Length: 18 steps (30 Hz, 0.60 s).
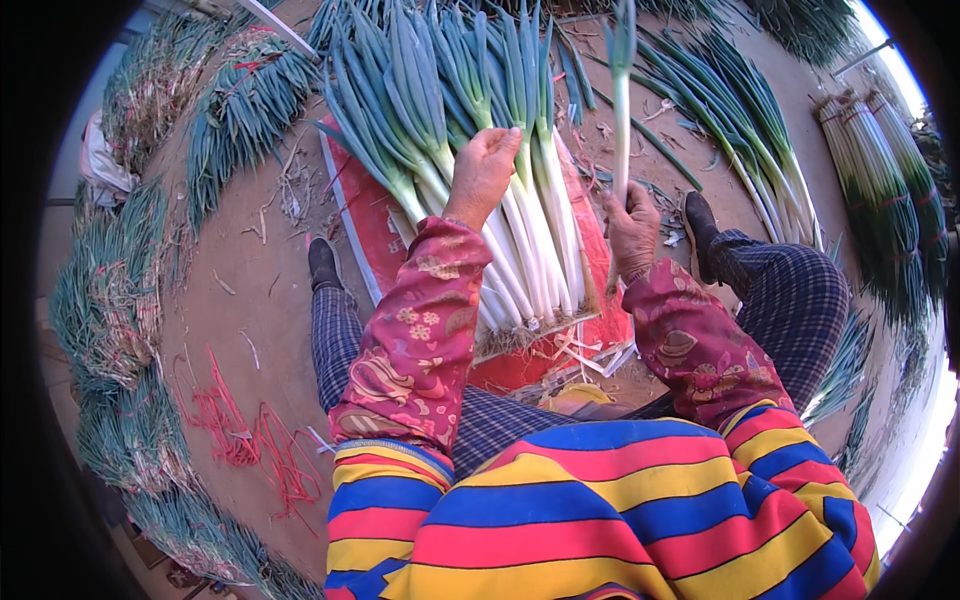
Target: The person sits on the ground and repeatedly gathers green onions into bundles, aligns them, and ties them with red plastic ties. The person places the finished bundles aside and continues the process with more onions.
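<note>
Several green onions (525,232) lie side by side on a red sheet (607,330) between my legs, their rooted white ends towards me and their green leaves pointing away. Over the upper part of their white stalks is my left hand (481,174), its fingers curled; whether it grips a stalk cannot be told. To the right of this pile, my right hand (632,225) is closed around the lower white stalk of a single green onion (622,112), held upright in the view with its roots just below the hand.
Loose green onions (750,142) lie on the ground at the upper right, with tied bundles (877,165) beyond them. More bundles (244,112) line the left side. Tangled red string (240,435) lies at the lower left. A shoe (701,232) is close to my right hand.
</note>
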Each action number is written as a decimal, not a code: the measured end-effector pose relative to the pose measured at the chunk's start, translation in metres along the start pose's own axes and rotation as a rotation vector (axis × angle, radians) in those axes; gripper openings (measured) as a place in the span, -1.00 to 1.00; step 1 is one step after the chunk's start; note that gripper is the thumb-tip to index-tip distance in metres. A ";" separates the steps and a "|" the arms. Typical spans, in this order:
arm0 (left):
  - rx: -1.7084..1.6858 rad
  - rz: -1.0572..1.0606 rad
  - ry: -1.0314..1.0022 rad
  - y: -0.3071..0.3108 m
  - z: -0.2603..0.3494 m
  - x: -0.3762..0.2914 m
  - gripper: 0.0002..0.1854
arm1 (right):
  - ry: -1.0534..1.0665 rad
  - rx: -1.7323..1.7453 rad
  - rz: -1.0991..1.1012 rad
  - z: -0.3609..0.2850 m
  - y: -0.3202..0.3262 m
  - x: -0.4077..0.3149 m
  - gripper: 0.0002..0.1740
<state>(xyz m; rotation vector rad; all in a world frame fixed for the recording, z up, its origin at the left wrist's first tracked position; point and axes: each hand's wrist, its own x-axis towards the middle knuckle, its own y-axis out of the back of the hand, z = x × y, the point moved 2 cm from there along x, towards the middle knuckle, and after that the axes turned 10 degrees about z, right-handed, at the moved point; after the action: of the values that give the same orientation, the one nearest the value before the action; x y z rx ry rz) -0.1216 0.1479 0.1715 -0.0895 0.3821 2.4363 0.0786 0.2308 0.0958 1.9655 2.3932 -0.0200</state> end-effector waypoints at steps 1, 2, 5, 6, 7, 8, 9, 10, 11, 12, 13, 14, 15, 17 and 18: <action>-0.016 -0.060 0.037 -0.001 0.013 -0.004 -0.48 | 0.077 0.012 -0.068 -0.010 -0.011 -0.011 -0.79; -0.021 -0.101 0.083 0.001 0.023 -0.004 -0.43 | -0.006 0.055 -0.158 -0.019 -0.022 -0.024 -0.80; -0.232 -0.275 0.069 0.017 0.034 0.002 -0.61 | -0.210 0.184 -0.398 -0.042 -0.057 -0.060 -0.80; -0.265 -0.286 0.006 0.020 0.040 0.004 -0.73 | -0.282 0.332 -0.451 -0.029 -0.070 -0.062 -0.79; -0.178 -0.213 -0.011 0.027 0.033 0.011 -0.76 | -0.281 0.320 -0.487 -0.024 -0.079 -0.064 -0.72; -0.127 -0.193 0.023 0.035 0.023 0.015 -0.76 | -0.207 0.217 -0.552 -0.017 -0.084 -0.063 -0.69; -0.080 -0.185 0.051 0.039 0.013 0.021 -0.76 | -0.126 0.111 -0.604 -0.009 -0.086 -0.057 -0.65; -0.032 -0.160 0.092 0.043 -0.003 0.026 -0.75 | -0.171 0.025 -0.677 0.000 -0.084 -0.053 -0.59; -0.002 -0.140 0.130 0.045 -0.019 0.031 -0.75 | -0.058 -0.196 -0.712 0.013 -0.083 -0.045 -0.57; 0.013 -0.128 0.143 0.045 -0.030 0.029 -0.75 | 0.033 -0.328 -0.729 0.014 -0.087 -0.041 -0.58; 0.029 -0.116 0.156 0.045 -0.039 0.029 -0.75 | 0.126 -0.459 -0.744 0.016 -0.089 -0.037 -0.60; 0.036 -0.101 0.149 0.047 -0.044 0.036 -0.76 | 0.108 -0.430 -0.757 0.017 -0.096 -0.034 -0.62; 0.085 -0.072 0.105 0.046 -0.042 0.040 -0.77 | 0.086 -0.404 -0.767 0.017 -0.103 -0.032 -0.64; 0.086 -0.062 0.089 0.040 -0.045 0.051 -0.77 | 0.091 -0.342 -0.764 0.021 -0.109 -0.025 -0.76; 0.098 -0.058 0.087 0.038 -0.046 0.053 -0.75 | -0.069 -0.322 -0.787 0.023 -0.111 -0.026 -0.79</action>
<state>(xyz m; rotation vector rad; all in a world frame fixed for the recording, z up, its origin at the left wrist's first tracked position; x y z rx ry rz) -0.1878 0.1383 0.1287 -0.1625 0.5300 2.3579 -0.0245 0.1829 0.0716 0.8050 2.7277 0.2453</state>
